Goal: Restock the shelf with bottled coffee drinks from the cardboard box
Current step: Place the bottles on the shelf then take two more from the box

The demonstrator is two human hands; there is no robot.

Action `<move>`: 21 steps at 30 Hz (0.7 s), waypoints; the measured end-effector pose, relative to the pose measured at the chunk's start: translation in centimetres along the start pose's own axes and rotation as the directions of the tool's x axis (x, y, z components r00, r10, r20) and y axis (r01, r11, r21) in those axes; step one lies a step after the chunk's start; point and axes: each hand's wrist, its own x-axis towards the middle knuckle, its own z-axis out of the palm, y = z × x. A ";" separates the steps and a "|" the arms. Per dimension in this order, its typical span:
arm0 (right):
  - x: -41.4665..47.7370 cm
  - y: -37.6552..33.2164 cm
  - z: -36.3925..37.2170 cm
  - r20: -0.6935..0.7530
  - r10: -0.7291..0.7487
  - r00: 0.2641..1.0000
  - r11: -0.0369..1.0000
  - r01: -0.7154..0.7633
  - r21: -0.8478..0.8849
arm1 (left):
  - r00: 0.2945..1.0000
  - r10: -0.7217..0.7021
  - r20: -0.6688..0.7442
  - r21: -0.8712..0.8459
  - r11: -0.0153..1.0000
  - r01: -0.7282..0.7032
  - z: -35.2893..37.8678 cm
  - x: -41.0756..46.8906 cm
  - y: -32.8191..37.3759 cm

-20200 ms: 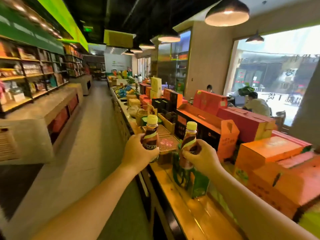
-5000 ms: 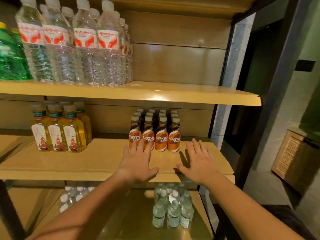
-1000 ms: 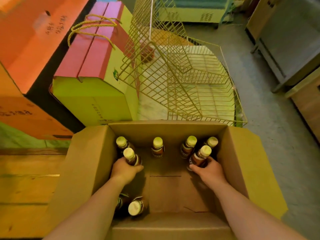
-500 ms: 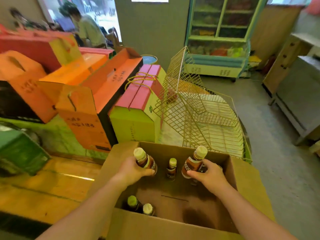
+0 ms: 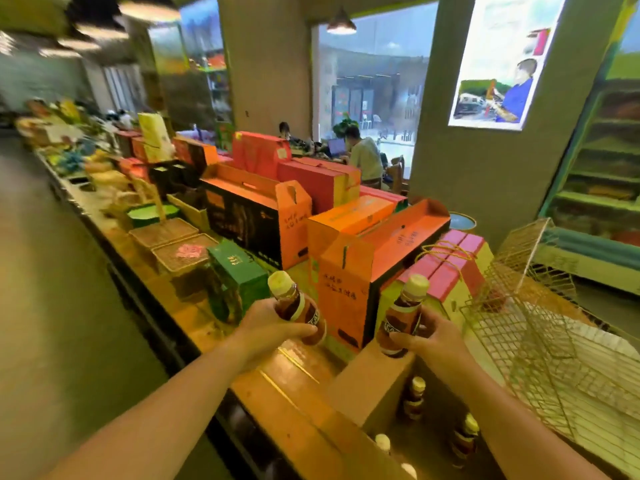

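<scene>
My left hand (image 5: 273, 329) grips a brown coffee bottle (image 5: 294, 304) with a pale yellow cap, tilted left, held above the wooden counter. My right hand (image 5: 433, 336) holds a second coffee bottle (image 5: 403, 315) nearly upright over the far rim of the open cardboard box (image 5: 374, 379). Inside the box, below my right arm, several more capped bottles (image 5: 414, 398) stand. The shelf is out of view.
Orange, red and green gift boxes (image 5: 349, 258) crowd the long wooden counter (image 5: 277, 379) ahead. A yellow wire basket (image 5: 540, 327) sits right of the box. Open aisle floor (image 5: 62, 306) lies to the left. People sit at tables (image 5: 360, 154) by the window beyond.
Both hands have lifted their bottles up out of the box, and my view has swung up and left towards the counter and aisle.
</scene>
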 end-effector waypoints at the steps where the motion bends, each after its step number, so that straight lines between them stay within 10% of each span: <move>1: 0.7 -1.4 1.9 0.027 -0.028 0.999 0.999 0.027 0.016 | 0.999 -0.005 -0.041 -0.001 1.000 0.005 -2.5 -0.8 0.2; 9: 2.7 -12.3 22.3 0.325 -0.197 0.925 0.980 0.171 0.106 | 0.938 -0.001 -0.347 -0.047 0.999 -0.016 -23.3 -10.5 -2.3; 21: -3.0 -27.4 59.4 0.606 -0.338 0.720 0.940 0.223 0.258 | 0.656 -0.048 -0.753 -0.110 0.992 -0.054 -54.9 -27.7 -10.0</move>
